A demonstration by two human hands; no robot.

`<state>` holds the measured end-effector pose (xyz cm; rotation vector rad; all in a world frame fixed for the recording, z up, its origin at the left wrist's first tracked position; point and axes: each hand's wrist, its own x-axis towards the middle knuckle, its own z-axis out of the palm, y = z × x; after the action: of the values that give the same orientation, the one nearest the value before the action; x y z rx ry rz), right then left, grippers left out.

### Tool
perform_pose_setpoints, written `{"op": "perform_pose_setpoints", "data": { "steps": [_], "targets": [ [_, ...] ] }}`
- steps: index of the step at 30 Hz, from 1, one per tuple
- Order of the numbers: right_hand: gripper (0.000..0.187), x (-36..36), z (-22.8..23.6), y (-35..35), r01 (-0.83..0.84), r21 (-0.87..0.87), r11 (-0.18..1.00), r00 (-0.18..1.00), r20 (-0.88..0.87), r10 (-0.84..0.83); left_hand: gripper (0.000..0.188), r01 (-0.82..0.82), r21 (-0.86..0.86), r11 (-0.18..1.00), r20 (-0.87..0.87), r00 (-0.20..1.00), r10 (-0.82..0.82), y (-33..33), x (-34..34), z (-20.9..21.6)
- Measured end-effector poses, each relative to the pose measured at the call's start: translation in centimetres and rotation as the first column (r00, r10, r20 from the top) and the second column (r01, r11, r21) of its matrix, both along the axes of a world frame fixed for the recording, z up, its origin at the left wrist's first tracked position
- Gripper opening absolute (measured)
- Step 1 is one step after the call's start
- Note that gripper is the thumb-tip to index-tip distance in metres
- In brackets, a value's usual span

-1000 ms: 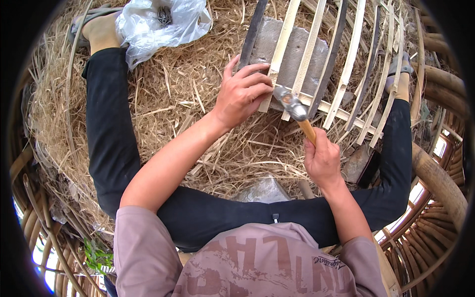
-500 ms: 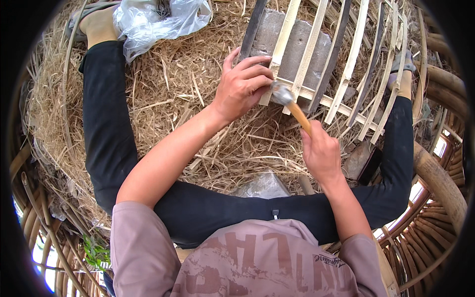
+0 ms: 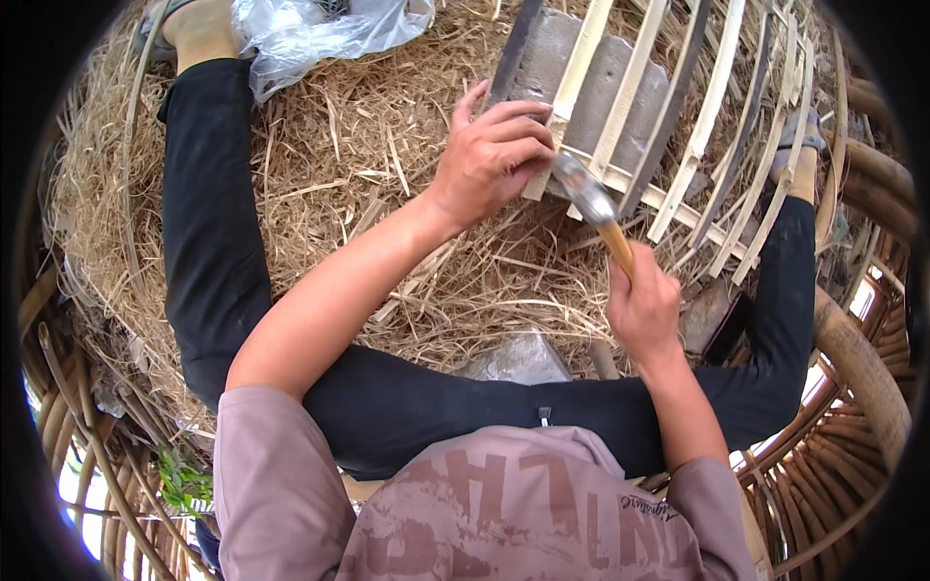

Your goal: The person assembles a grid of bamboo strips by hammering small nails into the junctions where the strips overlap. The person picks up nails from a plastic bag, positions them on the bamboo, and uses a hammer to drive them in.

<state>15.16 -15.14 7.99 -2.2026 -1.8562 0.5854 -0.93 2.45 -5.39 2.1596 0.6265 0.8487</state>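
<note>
My right hand (image 3: 646, 308) is closed round the wooden handle of a hammer (image 3: 587, 194). The metal head, slightly blurred, hangs close to the fingertips of my left hand (image 3: 492, 155). Those fingers are curled together at the near end of a pale wooden slat (image 3: 581, 63); what they pinch is hidden. The slat belongs to a rack of several pale and dark slats, set side by side over a pale crosspiece (image 3: 668, 205). Beneath the near-left part of the rack lies a grey concrete block (image 3: 612, 97).
Dry straw (image 3: 329, 203) covers the ground between my outstretched legs. A clear plastic bag (image 3: 320, 39) with dark contents lies at the far left. Near my lap sits a plastic-wrapped lump (image 3: 523, 360). A dark flat object (image 3: 728, 327) is by my right leg; curved bamboo poles (image 3: 857, 373) stand at the right.
The whole view has shifted a little, so the rack and bag sit further right and higher. The hammer head has swung and shows more fully. My left hand stays at the slat end.
</note>
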Motion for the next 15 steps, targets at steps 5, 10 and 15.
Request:
{"op": "perform_pose_setpoints", "data": {
  "steps": [5,10,15],
  "targets": [
    [0.022,-0.2,0.5,0.7,-0.008,-0.219,0.976,0.995,0.097,0.030,0.014,-0.002,-0.031,1.000,-0.008,1.000,0.002,-0.2,-0.1,0.2],
    [0.016,-0.3,0.4,0.6,0.019,0.025,1.000,1.000,0.005,-0.019,0.014,0.010,-0.026,1.000,-0.002,1.000,-0.010,-0.3,-0.1,0.0],
    [0.016,-0.4,0.3,0.5,-0.009,0.214,0.977,0.999,-0.047,0.019,0.015,0.018,-0.015,1.000,-0.004,1.000,-0.018,0.3,0.1,0.1]
  ]
}}
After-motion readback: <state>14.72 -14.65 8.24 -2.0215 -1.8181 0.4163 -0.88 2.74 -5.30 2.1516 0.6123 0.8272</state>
